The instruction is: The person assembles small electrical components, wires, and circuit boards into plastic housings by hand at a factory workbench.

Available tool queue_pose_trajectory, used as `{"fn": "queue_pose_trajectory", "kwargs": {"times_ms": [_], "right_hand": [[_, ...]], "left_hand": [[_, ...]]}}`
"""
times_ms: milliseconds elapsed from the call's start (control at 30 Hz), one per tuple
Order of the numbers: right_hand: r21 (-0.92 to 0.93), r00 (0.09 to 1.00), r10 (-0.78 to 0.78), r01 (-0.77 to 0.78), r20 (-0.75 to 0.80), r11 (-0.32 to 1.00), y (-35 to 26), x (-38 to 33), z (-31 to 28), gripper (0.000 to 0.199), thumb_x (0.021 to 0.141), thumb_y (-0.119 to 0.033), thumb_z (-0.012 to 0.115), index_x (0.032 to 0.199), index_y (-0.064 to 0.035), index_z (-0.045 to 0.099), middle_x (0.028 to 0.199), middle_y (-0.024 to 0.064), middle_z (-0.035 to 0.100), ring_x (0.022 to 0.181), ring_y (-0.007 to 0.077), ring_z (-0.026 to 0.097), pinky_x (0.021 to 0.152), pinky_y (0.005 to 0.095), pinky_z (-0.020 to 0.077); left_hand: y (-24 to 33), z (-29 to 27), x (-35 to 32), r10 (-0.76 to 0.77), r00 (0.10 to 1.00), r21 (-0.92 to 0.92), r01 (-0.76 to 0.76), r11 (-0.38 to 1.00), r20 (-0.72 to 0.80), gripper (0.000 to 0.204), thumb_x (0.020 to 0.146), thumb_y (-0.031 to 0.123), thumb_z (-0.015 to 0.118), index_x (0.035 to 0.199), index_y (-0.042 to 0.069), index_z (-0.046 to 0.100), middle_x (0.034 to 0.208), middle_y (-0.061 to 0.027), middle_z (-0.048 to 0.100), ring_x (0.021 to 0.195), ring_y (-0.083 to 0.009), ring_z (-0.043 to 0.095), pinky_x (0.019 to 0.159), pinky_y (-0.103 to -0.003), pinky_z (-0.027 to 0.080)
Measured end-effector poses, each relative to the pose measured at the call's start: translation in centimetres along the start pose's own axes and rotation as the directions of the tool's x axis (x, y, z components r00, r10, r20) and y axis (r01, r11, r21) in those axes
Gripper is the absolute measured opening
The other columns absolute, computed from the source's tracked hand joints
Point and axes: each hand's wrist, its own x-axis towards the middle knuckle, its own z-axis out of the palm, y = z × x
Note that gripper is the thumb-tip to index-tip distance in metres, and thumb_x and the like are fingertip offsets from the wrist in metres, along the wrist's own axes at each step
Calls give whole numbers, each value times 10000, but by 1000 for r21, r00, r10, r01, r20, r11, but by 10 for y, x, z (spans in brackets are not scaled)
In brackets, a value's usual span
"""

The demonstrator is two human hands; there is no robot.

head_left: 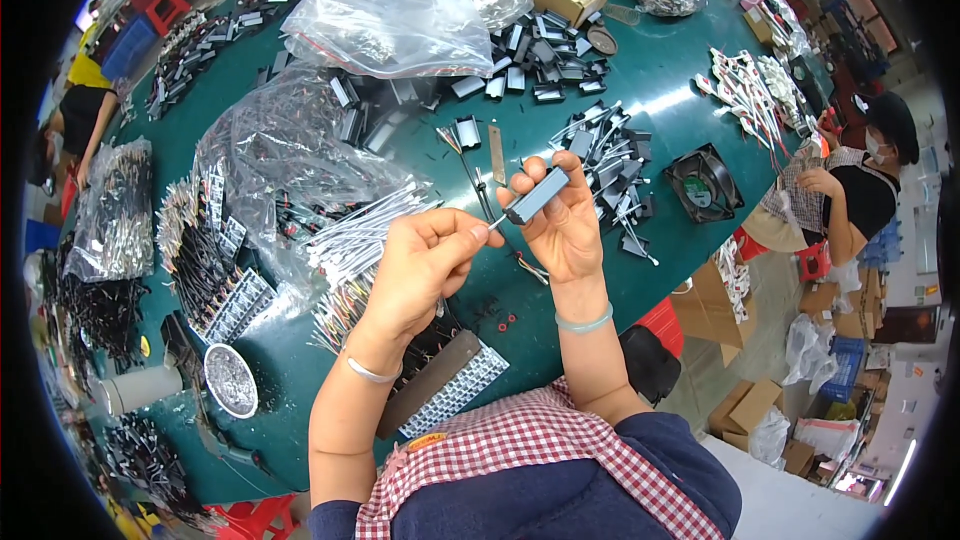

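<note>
My right hand (562, 225) holds a small grey rectangular block (537, 194) up above the green table (660, 90), fingers wrapped round it. My left hand (425, 265) pinches a thin white wire end (494, 224) against the block's lower end. Thin coloured wires (530, 268) hang below my right palm. A bundle of white cable ties (360, 230) lies just left of my left hand.
Heaps of grey blocks (545, 55) and finished pieces (610, 165) lie beyond my hands. Clear plastic bags (400, 5), a black fan (704, 183), a round metal dish (231, 380) and a grey strip tray (450, 390) surround them. A seated person (855, 190) works at the right.
</note>
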Motion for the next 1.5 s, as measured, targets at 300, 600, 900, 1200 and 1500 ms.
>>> {"fn": "queue_pose_trajectory", "kwargs": {"times_ms": [300,600,900,1200,1500], "right_hand": [[-123,996,-12,22,85,992,-8,0,0,319,900,-1,605,1197,-93,534,1120,100,539,1075,242,576,1013,491,499],[-60,995,14,-8,103,998,-10,-1,1,258,889,6,613,1120,-75,532,1077,105,526,1064,250,573,1008,499,499],[78,988,18,-30,153,996,-14,2,2,163,839,41,573,944,-64,507,1002,119,520,1005,271,577,1006,532,487],[120,994,30,-42,101,992,-14,1,2,174,718,94,477,797,-59,448,921,136,517,933,274,581,994,560,486],[-32,996,41,-38,84,999,-23,0,-4,156,743,103,479,780,-47,453,904,128,508,901,256,572,1009,550,477]], "left_hand": [[0,-4,1,-88,996,-104,88,991,7,165,883,82,602,839,-69,654,514,32,447,368,-21,278,356,-195,181],[-11,-3,-1,-165,972,-336,213,918,165,181,899,84,588,832,-70,656,487,14,462,348,-39,308,354,-209,212],[-13,-5,-3,-231,943,-459,320,829,240,195,925,71,547,869,-86,648,540,4,503,353,-45,329,353,-211,224],[-8,0,-6,-229,954,-385,289,877,194,199,925,84,555,848,-76,644,529,4,494,352,-42,324,352,-210,219],[-4,15,-11,-145,988,-31,144,989,-42,139,887,58,620,810,-55,643,512,46,461,383,-13,319,359,-200,204]]}}
